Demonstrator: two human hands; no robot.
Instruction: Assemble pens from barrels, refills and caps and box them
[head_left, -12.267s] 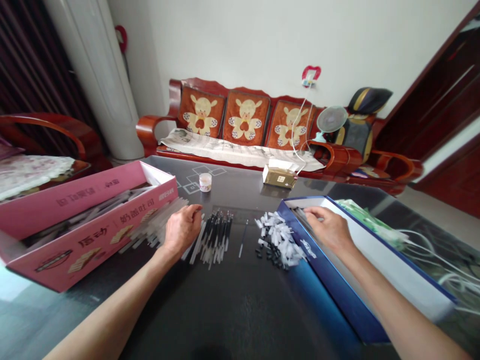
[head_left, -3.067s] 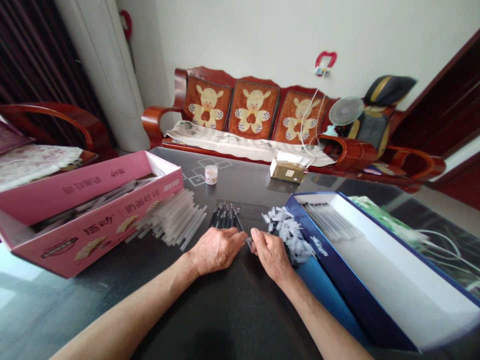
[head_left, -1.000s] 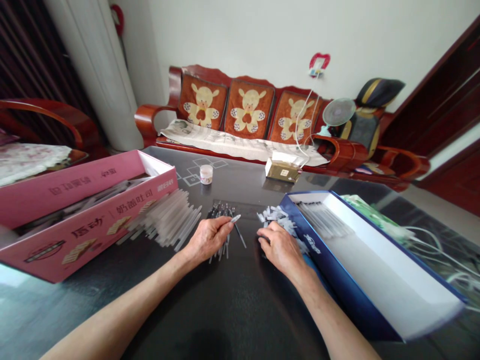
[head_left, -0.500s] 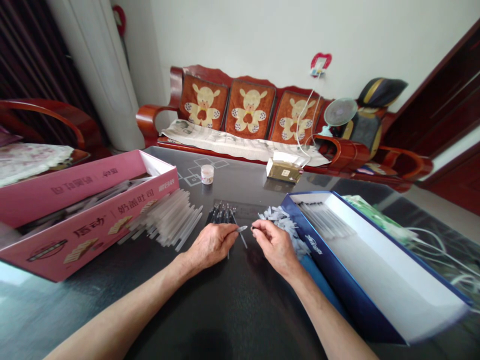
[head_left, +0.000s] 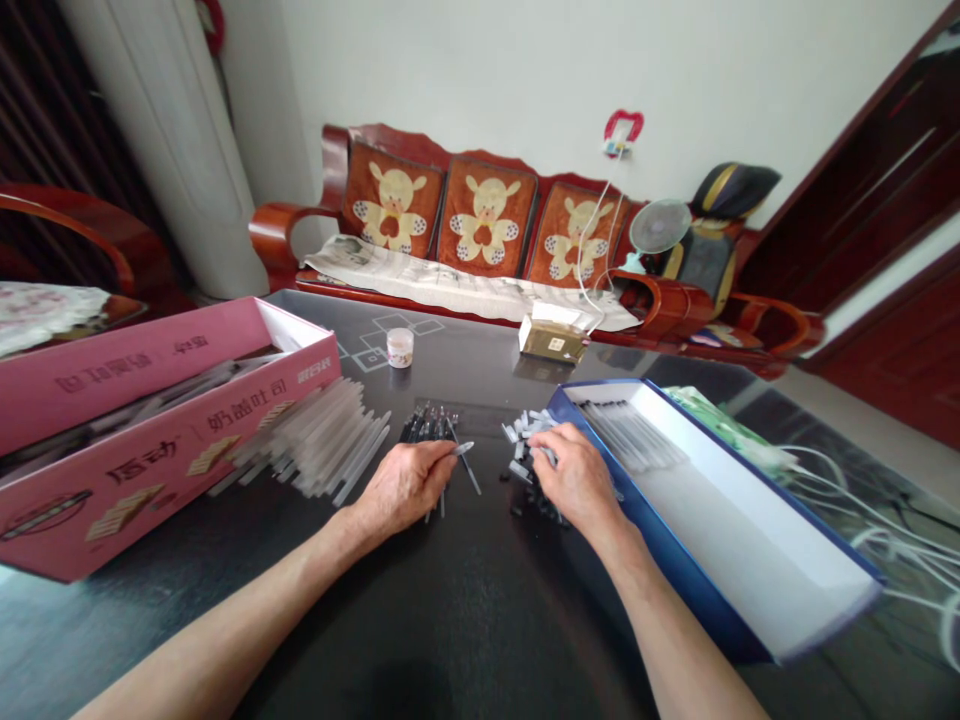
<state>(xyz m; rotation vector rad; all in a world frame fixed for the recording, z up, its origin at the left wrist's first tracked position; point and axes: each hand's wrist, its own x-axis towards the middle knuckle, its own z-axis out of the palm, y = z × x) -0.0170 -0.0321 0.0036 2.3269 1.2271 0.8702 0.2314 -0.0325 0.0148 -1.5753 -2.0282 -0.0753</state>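
My left hand (head_left: 409, 478) is closed in a pinch around a pen, its clear pointed tip (head_left: 463, 449) sticking out past the thumb. Just beyond those fingers lies a bunch of dark pen refills (head_left: 429, 422), with one thin refill (head_left: 470, 474) lying apart at an angle. My right hand (head_left: 574, 475) is over a heap of small clear pen caps (head_left: 517, 430), fingers bent together among them; what they pinch is not clear. Small black plugs (head_left: 536, 500) lie scattered under and beside that hand. Frosted pen barrels (head_left: 322, 440) are stacked to the left.
A pink box (head_left: 217, 430) with more pen parts stands at left. On the right, a blue box (head_left: 720, 590) holds a row of capped pens (head_left: 634, 435). Farther back are a small jar (head_left: 400, 348) and a tissue box (head_left: 553, 341). White cables (head_left: 847, 470) run along the right.
My right hand has moved from near the pen tip, where it held a small black piece, rightward to the cap heap. My left hand still holds the pen. The view has shifted slightly.
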